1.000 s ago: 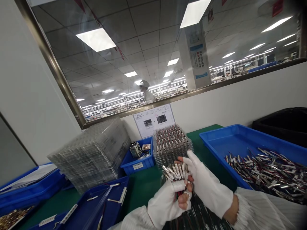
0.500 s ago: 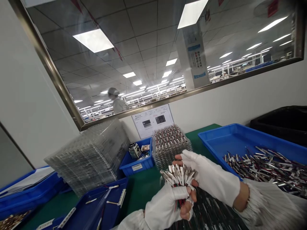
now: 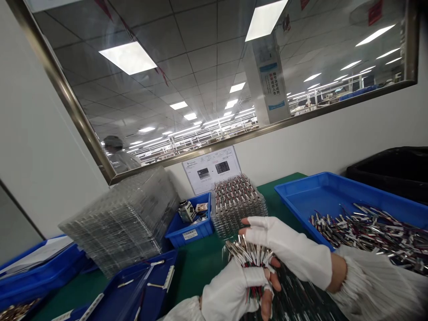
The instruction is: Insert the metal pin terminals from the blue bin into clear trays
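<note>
My left hand (image 3: 230,285), in a white fingerless glove, is closed around a bundle of thin wired parts with silvery metal ends (image 3: 249,253). The metal ends fan upward, and red, green and black wires hang below the grip. My right hand (image 3: 284,236), gloved alike, arches over the top of the bundle from the right. Its fingers are stretched out and touch or nearly touch the metal ends, with the thumb by the bundle's right side. Beneath both hands lies a dark clear-covered tray (image 3: 297,294) with rows of similar parts, partly hidden.
At right, a blue tray (image 3: 301,189) holds many loose wired parts. Behind my hands stands a stack of filled clear trays (image 3: 239,200); left of it are a small blue bin (image 3: 189,236) and stacked clear trays (image 3: 130,209). A blue tray (image 3: 133,285) with a few parts sits front left.
My right hand has shifted slightly down and left over the metal ends, covering more of them. My left fingers have loosened a little below. Behind the window, a person has moved left.
</note>
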A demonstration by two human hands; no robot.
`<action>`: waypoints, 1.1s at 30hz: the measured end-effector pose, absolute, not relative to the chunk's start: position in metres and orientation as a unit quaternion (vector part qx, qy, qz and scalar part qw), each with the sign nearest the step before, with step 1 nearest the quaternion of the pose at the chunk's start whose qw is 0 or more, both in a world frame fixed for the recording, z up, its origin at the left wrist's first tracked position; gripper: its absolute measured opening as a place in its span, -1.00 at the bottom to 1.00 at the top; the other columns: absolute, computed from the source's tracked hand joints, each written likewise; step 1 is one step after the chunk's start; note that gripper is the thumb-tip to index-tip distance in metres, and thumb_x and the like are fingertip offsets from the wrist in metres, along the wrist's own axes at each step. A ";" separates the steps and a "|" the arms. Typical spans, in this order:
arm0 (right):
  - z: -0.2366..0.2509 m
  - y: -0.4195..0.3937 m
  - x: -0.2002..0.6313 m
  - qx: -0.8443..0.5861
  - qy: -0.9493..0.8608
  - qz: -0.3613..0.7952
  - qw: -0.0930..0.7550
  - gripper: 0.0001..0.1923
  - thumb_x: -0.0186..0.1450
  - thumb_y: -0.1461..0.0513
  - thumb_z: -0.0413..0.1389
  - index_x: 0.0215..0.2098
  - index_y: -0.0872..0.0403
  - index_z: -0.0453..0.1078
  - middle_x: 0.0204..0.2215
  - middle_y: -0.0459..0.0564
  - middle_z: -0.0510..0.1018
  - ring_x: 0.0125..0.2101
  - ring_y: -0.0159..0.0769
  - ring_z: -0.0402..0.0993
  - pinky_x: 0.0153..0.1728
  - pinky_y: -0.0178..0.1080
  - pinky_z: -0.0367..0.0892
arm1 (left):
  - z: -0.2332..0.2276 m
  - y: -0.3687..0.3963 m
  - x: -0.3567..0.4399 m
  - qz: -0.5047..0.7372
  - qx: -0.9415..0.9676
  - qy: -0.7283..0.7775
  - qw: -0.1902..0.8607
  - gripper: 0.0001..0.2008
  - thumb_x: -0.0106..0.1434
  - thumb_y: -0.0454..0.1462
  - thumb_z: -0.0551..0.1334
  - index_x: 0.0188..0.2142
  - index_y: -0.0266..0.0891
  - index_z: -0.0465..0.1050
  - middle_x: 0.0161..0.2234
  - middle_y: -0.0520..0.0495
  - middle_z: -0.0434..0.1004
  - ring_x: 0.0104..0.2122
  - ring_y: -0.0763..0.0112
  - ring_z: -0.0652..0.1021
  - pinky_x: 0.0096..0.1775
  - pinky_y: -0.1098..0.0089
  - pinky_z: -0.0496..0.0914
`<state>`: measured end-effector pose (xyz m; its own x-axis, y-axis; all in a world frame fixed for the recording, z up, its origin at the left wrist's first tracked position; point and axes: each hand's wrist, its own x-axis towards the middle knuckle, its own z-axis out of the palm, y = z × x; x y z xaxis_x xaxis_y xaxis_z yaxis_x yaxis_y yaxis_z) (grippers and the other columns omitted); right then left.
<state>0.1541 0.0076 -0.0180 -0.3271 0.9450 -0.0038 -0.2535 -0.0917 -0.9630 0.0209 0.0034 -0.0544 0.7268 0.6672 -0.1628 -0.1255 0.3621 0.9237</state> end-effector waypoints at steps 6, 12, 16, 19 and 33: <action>-0.015 0.009 0.160 -0.305 -0.449 0.688 0.483 -0.71 -0.03 0.32 0.04 -0.28 0.16 0.29 -0.21 0.09 0.39 -0.36 -0.29 0.39 -0.55 -0.36 0.26 | -0.058 0.002 0.020 0.238 0.515 0.308 0.764 -0.81 0.08 -0.34 0.04 -0.44 -0.46 0.35 -0.70 -0.05 0.32 -0.72 0.54 0.39 -0.68 0.59 0.19; -0.019 0.010 0.167 -0.240 -0.421 0.744 0.460 -0.62 0.10 0.10 -0.04 -0.17 0.14 0.23 -0.18 0.12 0.37 -0.28 -0.23 0.36 -0.29 -0.17 0.26 | -0.050 -0.001 0.021 0.230 0.522 0.329 0.753 -0.81 0.07 -0.32 0.05 -0.45 -0.45 0.37 -0.74 -0.02 0.30 -0.73 0.55 0.36 -0.69 0.57 0.17; -0.015 0.008 0.168 -0.239 -0.445 0.744 0.438 -0.51 0.10 -0.02 -0.11 -0.15 0.13 0.22 -0.18 0.13 0.36 -0.31 -0.23 0.37 -0.28 -0.14 0.25 | -0.046 -0.001 0.021 0.213 0.538 0.346 0.738 -0.78 0.07 -0.28 0.08 -0.45 -0.46 0.39 -0.75 -0.02 0.30 -0.75 0.58 0.32 -0.71 0.59 0.11; -0.011 0.004 0.169 -0.272 -0.471 0.719 0.433 -0.52 0.10 -0.04 -0.12 -0.16 0.09 0.24 -0.21 0.08 0.40 -0.28 -0.23 0.36 -0.27 -0.18 0.25 | -0.046 -0.001 0.020 0.212 0.553 0.341 0.730 -0.76 0.07 -0.26 0.07 -0.44 -0.45 0.39 -0.75 -0.01 0.29 -0.75 0.59 0.31 -0.71 0.59 0.11; -0.033 0.017 0.154 -0.280 -0.546 0.640 0.462 -0.74 -0.05 0.28 0.10 -0.34 0.17 0.32 -0.31 0.05 0.44 -0.31 -0.24 0.37 -0.31 -0.24 0.27 | -0.054 -0.001 0.022 0.200 0.561 0.359 0.719 -0.76 0.05 -0.27 0.08 -0.43 -0.45 0.41 -0.77 0.01 0.27 -0.78 0.63 0.27 -0.73 0.60 0.06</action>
